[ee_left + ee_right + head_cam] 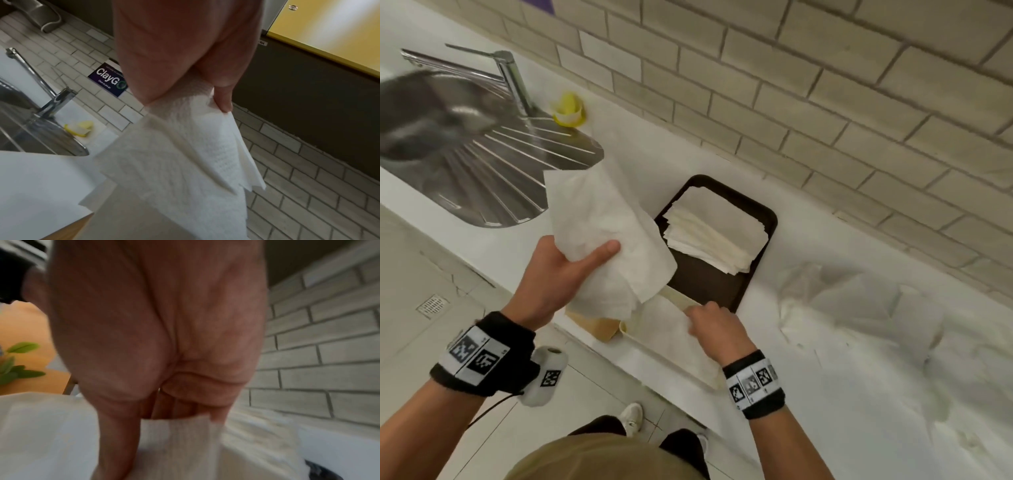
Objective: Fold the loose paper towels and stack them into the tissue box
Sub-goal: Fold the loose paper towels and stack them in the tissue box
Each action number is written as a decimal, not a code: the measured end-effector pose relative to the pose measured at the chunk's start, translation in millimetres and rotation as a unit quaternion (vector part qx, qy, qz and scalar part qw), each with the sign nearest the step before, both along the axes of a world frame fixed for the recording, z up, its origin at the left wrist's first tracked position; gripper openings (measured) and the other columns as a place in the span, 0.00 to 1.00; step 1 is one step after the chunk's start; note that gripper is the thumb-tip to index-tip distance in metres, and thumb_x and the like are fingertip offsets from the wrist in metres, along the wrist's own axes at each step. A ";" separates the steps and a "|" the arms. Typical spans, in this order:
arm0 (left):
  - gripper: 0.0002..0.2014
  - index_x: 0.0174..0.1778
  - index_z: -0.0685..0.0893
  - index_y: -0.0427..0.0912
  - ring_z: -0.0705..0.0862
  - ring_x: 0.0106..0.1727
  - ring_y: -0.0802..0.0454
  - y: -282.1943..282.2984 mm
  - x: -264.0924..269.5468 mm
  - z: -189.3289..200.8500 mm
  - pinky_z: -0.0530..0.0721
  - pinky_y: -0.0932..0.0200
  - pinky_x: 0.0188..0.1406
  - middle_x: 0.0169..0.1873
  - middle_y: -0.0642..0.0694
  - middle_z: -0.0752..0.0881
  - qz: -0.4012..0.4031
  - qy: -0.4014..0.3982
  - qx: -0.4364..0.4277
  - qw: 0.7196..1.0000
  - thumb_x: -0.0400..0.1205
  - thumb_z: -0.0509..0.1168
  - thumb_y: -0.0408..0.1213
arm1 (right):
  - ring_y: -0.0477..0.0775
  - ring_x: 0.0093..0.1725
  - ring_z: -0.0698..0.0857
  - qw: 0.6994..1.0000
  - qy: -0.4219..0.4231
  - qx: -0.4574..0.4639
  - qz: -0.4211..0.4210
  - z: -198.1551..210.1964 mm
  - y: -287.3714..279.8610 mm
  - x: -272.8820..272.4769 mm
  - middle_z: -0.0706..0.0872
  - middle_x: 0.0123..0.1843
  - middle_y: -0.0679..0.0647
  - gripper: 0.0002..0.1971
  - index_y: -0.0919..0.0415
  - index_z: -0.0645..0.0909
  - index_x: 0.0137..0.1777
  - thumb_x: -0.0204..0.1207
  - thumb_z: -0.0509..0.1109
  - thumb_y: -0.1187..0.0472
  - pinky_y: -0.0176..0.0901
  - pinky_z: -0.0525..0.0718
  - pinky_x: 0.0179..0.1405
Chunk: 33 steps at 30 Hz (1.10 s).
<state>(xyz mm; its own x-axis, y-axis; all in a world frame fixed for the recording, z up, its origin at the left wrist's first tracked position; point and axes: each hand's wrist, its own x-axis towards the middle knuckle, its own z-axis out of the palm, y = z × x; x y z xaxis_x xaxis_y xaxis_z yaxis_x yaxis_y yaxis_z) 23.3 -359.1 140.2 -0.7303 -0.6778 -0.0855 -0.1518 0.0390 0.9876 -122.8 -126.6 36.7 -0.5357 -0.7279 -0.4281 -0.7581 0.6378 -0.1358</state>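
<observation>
The left hand [551,274] holds up a loose towel [602,233]; the right hand [714,327] pinches another on the counter [859,394]. A folded stack [712,236] lies on the tray [705,281]. Many crumpled towels [859,308] remain, so much work is left.

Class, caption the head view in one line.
Left hand lifts paper towels; right hand grips another beside the tray.
</observation>
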 end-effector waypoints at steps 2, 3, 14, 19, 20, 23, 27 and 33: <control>0.16 0.61 0.93 0.53 0.95 0.59 0.52 -3.4 4.2 -1.8 0.91 0.36 0.64 0.57 0.54 0.96 -0.018 -0.013 0.002 1.000 0.79 0.82 0.48 | 0.68 0.60 0.89 1.000 0.013 -0.017 -0.020 15.3 1.8 1.6 0.86 0.64 0.61 0.15 0.57 0.79 0.75 0.92 0.68 0.54 0.57 0.87 0.54; 0.16 0.61 0.93 0.53 0.95 0.58 0.53 -3.4 4.9 -2.0 0.92 0.39 0.63 0.56 0.55 0.96 -0.031 -0.022 0.000 0.999 0.78 0.81 0.49 | 0.64 0.61 0.90 0.997 0.001 -0.060 -0.041 27.8 4.9 0.3 0.87 0.65 0.57 0.18 0.53 0.79 0.76 0.91 0.71 0.49 0.57 0.89 0.56; 0.15 0.58 0.93 0.49 0.95 0.51 0.58 5.3 -7.0 4.4 0.95 0.54 0.53 0.51 0.56 0.97 -0.148 -0.044 -0.059 0.986 0.80 0.78 0.52 | 0.57 0.71 0.92 0.748 -0.449 -0.423 -0.245 122.5 -17.6 8.5 0.93 0.70 0.53 0.25 0.58 0.82 0.78 0.84 0.79 0.52 0.62 0.88 0.74; 0.36 0.47 0.91 0.29 0.94 0.42 0.42 -8.2 -7.3 -12.1 0.92 0.33 0.46 0.42 0.40 0.95 -0.072 -0.111 -0.097 0.986 0.76 0.74 0.67 | 0.58 0.67 0.94 0.737 -0.438 -0.428 -0.286 89.9 3.8 8.6 0.95 0.66 0.55 0.17 0.61 0.88 0.73 0.86 0.79 0.64 0.55 0.91 0.70; 0.35 0.46 0.91 0.30 0.94 0.41 0.43 -11.4 -5.4 -13.4 0.92 0.35 0.45 0.42 0.40 0.95 -0.068 -0.122 -0.099 0.985 0.76 0.74 0.67 | 0.54 0.64 0.95 0.761 -0.417 -0.409 -0.281 84.0 9.2 5.2 0.96 0.64 0.51 0.15 0.59 0.89 0.72 0.88 0.77 0.62 0.50 0.92 0.66; 0.26 0.49 0.93 0.40 0.95 0.43 0.49 -22.9 3.4 -18.4 0.93 0.49 0.41 0.45 0.47 0.95 -0.065 -0.137 -0.071 0.986 0.76 0.76 0.63 | 0.42 0.43 0.88 0.912 -0.230 -0.261 -0.219 55.6 24.1 -11.1 0.90 0.43 0.43 0.08 0.56 0.90 0.57 0.90 0.74 0.52 0.42 0.83 0.44; 0.22 0.55 0.93 0.46 0.96 0.47 0.52 -28.3 10.5 -21.0 0.94 0.48 0.48 0.46 0.53 0.97 -0.091 -0.138 -0.016 0.986 0.73 0.82 0.57 | 0.63 0.58 0.87 0.996 -0.030 0.008 -0.083 25.0 17.3 -9.9 0.83 0.51 0.57 0.11 0.55 0.85 0.62 0.92 0.64 0.51 0.53 0.80 0.48; 0.19 0.55 0.94 0.48 0.96 0.47 0.55 -18.3 8.9 -21.7 0.95 0.44 0.52 0.47 0.54 0.97 -0.171 -0.124 -0.046 0.976 0.73 0.83 0.54 | 0.51 0.62 0.83 0.984 0.044 -0.153 -0.076 68.0 10.7 3.7 0.89 0.63 0.41 0.14 0.42 0.81 0.70 0.89 0.71 0.42 0.50 0.82 0.57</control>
<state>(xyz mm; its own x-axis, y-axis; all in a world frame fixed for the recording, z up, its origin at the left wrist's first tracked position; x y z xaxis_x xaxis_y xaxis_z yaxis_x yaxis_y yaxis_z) 32.2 -377.5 118.5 -0.8794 -0.4115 -0.2394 -0.3491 0.2152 0.9121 -119.1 -115.9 104.7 -0.6731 -0.7247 -0.1474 -0.6753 0.6836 -0.2768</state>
